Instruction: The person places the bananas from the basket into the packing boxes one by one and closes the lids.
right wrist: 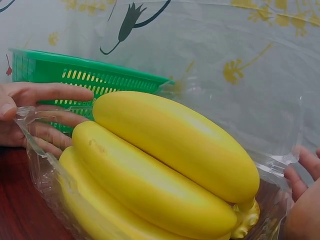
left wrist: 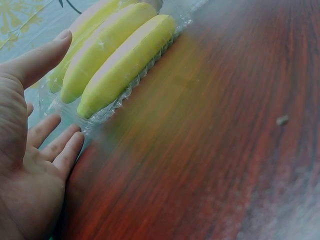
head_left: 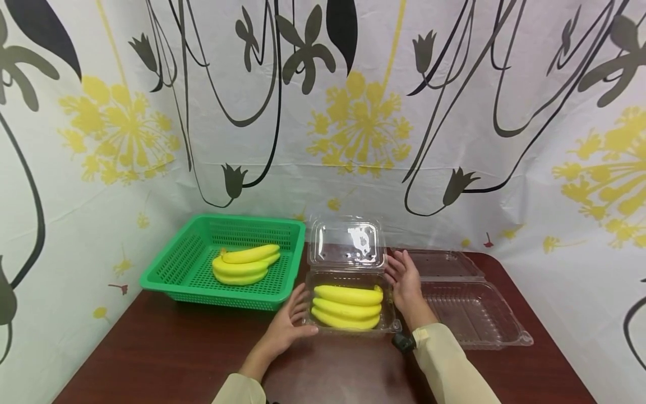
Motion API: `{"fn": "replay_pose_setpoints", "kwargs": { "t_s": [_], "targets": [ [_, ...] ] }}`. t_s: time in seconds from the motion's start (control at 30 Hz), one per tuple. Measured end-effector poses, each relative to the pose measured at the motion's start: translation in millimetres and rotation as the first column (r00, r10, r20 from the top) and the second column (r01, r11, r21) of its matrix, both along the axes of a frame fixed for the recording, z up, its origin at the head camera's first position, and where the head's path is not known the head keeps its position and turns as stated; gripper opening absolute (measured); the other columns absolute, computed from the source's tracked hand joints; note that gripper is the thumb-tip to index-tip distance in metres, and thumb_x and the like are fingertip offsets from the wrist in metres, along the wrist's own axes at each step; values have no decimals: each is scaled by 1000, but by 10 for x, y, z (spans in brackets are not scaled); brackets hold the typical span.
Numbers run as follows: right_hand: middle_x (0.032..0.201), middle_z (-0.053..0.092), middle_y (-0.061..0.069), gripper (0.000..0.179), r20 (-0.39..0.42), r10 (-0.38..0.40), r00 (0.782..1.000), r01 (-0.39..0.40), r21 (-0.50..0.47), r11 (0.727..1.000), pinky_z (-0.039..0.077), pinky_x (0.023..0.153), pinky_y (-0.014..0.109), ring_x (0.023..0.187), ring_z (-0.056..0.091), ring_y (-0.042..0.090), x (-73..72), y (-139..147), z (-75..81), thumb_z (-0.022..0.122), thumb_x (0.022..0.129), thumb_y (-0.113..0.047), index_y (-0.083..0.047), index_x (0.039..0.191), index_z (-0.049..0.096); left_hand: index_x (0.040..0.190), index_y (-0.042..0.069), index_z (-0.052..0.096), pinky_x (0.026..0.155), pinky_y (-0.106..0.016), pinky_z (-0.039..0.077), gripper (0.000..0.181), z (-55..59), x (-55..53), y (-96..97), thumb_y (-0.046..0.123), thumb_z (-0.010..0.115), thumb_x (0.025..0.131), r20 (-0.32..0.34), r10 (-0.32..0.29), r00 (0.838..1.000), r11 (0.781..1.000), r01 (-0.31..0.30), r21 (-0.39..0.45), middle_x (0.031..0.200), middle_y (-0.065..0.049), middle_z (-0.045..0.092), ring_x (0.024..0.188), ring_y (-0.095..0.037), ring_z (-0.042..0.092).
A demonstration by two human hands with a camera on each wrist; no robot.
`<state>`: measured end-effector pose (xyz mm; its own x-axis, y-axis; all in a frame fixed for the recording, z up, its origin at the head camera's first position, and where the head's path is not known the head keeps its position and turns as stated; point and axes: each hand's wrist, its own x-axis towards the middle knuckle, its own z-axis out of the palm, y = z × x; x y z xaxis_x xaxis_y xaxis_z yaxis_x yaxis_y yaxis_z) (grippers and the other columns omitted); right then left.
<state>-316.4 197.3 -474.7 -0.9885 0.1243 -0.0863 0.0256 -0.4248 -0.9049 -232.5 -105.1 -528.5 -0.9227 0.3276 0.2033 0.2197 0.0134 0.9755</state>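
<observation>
A bunch of yellow bananas [head_left: 347, 307] lies in a clear plastic clamshell box [head_left: 323, 331], whose lid [head_left: 346, 244] stands raised at the back. My left hand [head_left: 286, 324] is at the box's left side, fingers spread and mostly straight. On the other side, my right hand [head_left: 405, 280] is beside the hinge end, its fingers loosely extended. In the right wrist view the bananas [right wrist: 170, 160] fill the box, stem toward the right hand [right wrist: 305, 200]. The left wrist view has the left hand [left wrist: 35, 165] close to the box's corner; whether it touches is hard to tell.
A green plastic basket [head_left: 166, 275] with more bananas [head_left: 244, 266] stands at the left. To the right, a second clear clamshell box [head_left: 471, 314] lies with its lid open on the dark red table [head_left: 202, 348]. A patterned curtain [head_left: 282, 185] hangs behind the table.
</observation>
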Motion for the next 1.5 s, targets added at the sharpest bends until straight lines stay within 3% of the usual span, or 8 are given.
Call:
{"fn": "replay_pose_setpoints", "kwargs": {
  "t_s": [0.4, 0.6, 0.73, 0.97, 1.13, 1.27, 1.5],
  "targets": [
    [113, 64, 6, 45, -39, -68, 997, 65, -69, 996, 27, 109, 43, 122, 43, 31, 21, -1, -9, 35, 104, -48, -16, 133, 44, 157, 15, 14, 107, -51, 34, 99, 5, 6, -4, 12, 79, 82, 25, 8, 1000, 1000, -7, -13, 154, -17, 30, 132, -37, 40],
    [90, 66, -1, 47, -50, -77, 996, 73, -75, 995, 30, 105, 42, 102, 51, 23, 25, 8, -4, 32, 104, -49, -13, 130, 47, 157, 14, 14, 106, -50, 35, 99, 23, 16, 2, 12, 79, 82, 31, 17, 999, 1000, -16, -25, 153, -17, 32, 130, -36, 42],
    [79, 65, -1, 42, -55, -81, 995, 76, -101, 992, 32, 100, 40, 90, 53, 20, 16, 19, -4, 32, 105, -47, -12, 120, 50, 157, 15, 15, 106, -50, 36, 99, 28, 15, 6, 12, 79, 82, 36, 19, 999, 999, -18, -31, 152, -18, 33, 129, -37, 43],
    [85, 54, -4, 48, -20, -82, 996, 81, -47, 996, 33, 90, 30, 88, 48, 12, 35, 20, 6, 34, 103, -51, -13, 110, 62, 157, 20, 18, 103, -49, 38, 96, 16, 19, 6, 13, 78, 82, 27, 25, 999, 999, -24, -43, 152, -16, 34, 126, -35, 46],
    [78, 60, -2, 51, -28, -92, 995, 90, -51, 995, 36, 74, 23, 84, 52, 13, 77, 28, 11, 38, 103, -48, -6, 112, 65, 155, 24, 20, 103, -47, 39, 94, 4, 22, 6, 13, 79, 82, 24, 26, 999, 999, -25, -46, 152, -14, 34, 127, -33, 46],
    [73, 63, -3, 50, -39, -72, 997, 72, -15, 997, 39, 80, 25, 82, 54, 13, 94, 40, 3, 36, 104, -49, -10, 109, 66, 156, 23, 21, 102, -47, 39, 95, 0, 17, 12, 11, 79, 82, 27, 30, 999, 999, -29, -38, 151, -15, 34, 126, -34, 46],
    [71, 63, -3, 47, -43, -52, 998, 54, 55, 997, 33, 95, 37, 85, 56, 16, 81, 54, -29, 33, 103, -50, -18, 100, 67, 155, 22, 23, 102, -49, 38, 94, 10, 31, 25, 11, 79, 81, 18, 62, 998, 996, -61, -58, 151, -15, 35, 127, -35, 45]
  ]
}}
